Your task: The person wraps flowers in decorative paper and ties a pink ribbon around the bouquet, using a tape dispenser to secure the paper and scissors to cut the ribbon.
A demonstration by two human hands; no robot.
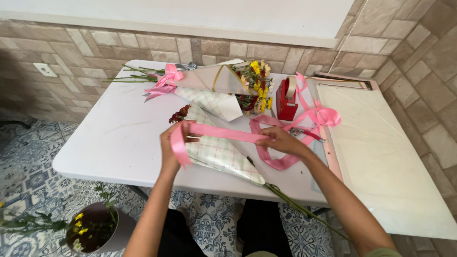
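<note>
A: Nearest, at the lower edge of the frame: dark trousers, tiled floor, a pot of yellow flowers (90,232) at lower left.

B: Hands?

A: A pink ribbon (223,133) is held taut at frame centre. One end is pinched by the left hand (172,143), fingers clamped on it, tail looped down. The other end is gripped by the right hand (278,141), fingers closed on it.

B: Under it?

A: A wrapped bouquet (221,154) is laid on the white worktop (114,138), stems trailing off the edge at lower right.

B: Rest?

A: A finished bouquet (214,81) is seen at upper centre, a red tape dispenser (287,99) to its right, loose ribbon beside it.
</note>
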